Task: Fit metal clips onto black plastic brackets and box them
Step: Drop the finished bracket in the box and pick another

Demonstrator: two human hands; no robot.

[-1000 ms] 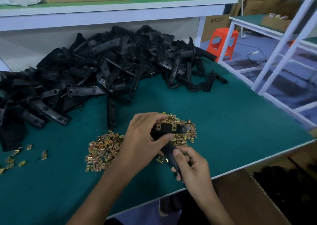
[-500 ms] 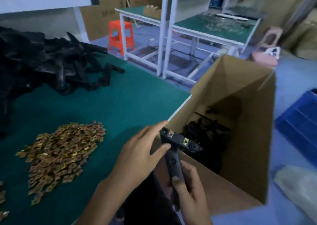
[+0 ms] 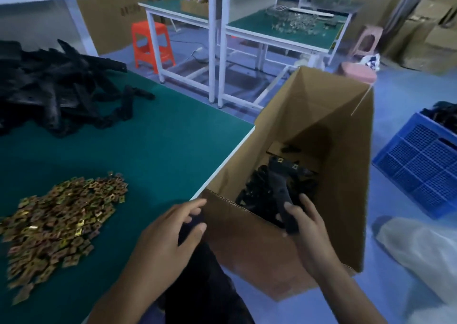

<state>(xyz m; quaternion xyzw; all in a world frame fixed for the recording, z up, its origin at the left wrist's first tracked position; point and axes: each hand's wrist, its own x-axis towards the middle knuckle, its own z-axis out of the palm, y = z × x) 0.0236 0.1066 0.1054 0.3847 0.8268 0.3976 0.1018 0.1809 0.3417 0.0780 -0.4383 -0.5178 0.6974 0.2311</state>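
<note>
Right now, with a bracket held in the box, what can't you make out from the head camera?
All from the head view:
Bracket lower end: hidden inside the right hand's grip.
Box contents: count lost in shadow and behind its near wall.
Left hand: blurred against dark clothing; cannot tell if it holds anything.
Bracket pile: cut off by the left edge.
Nearest clips: motion-blurred.

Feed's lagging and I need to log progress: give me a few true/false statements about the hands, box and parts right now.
1. The right hand grips a bracket at the cardboard box's opening. True.
2. The box is empty. False: other brackets lie inside.
3. The clips are piled on the green table. True.
4. The left hand holds a clip. False: it holds nothing.
</note>
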